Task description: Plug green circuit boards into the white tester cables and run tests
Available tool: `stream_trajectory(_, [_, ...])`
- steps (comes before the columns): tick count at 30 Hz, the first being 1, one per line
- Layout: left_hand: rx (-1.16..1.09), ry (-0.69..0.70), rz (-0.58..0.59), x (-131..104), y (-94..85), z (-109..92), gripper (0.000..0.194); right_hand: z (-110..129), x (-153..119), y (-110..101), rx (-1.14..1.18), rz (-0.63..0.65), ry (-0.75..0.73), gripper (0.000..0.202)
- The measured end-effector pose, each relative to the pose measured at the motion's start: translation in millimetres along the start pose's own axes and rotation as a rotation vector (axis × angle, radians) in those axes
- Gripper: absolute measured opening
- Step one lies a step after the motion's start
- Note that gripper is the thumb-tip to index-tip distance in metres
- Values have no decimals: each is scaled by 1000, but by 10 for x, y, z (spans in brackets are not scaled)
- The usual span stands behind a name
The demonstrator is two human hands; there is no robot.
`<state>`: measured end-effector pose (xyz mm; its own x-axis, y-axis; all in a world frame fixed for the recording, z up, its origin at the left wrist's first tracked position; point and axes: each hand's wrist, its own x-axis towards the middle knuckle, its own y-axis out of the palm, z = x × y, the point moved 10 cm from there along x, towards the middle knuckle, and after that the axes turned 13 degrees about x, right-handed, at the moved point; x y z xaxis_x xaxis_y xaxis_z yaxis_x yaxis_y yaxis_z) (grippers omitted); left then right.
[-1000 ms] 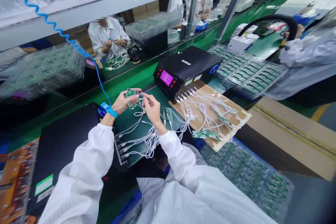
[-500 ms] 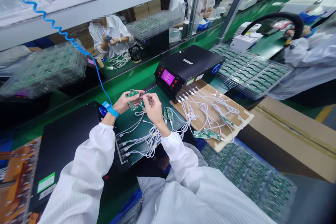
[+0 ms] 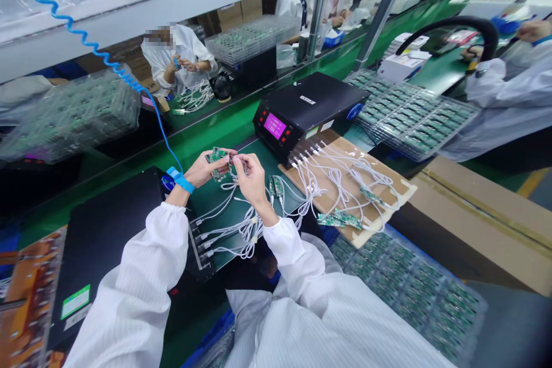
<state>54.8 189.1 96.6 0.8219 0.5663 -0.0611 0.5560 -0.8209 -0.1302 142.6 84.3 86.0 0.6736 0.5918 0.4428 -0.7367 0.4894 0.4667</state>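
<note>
My left hand is closed around green circuit boards, held up over the bench in front of the black box with the lit screen. A blue wrist strap with a coiled cord is on that wrist. My right hand pinches at the boards' right edge, fingertips close to my left thumb. What lies between those fingertips is too small and hidden to make out. White cables run in loops beneath both hands. Two small circuit boards on cables lie just right of my right hand.
A black tester box with a purple screen feeds white cables over a cardboard sheet, where more boards lie. Another black box is at left. Board trays stand low right. Co-workers sit across and at right.
My right fingertips have shifted slightly at the boards' edge, and the boards in my left hand have tilted a little. At the far right, a co-worker's hand has come into view.
</note>
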Motion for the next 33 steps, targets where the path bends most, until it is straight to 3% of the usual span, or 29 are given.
stream_trajectory(16, [180,24,-9,0,-120,71,45,-187,17,-3,171,59,193,30])
stream_trajectory(23, [236,34,-21,-3,-75,30,44,-152,-1,-6,183,48,101,26])
stream_trajectory(28, [356,43,-50,-48,-103,-35,46,-240,-55,-19,156,4,136,33])
stream_trajectory(33, [349,12,20,-102,-136,-21,43,-347,18,53,231,148,284,40])
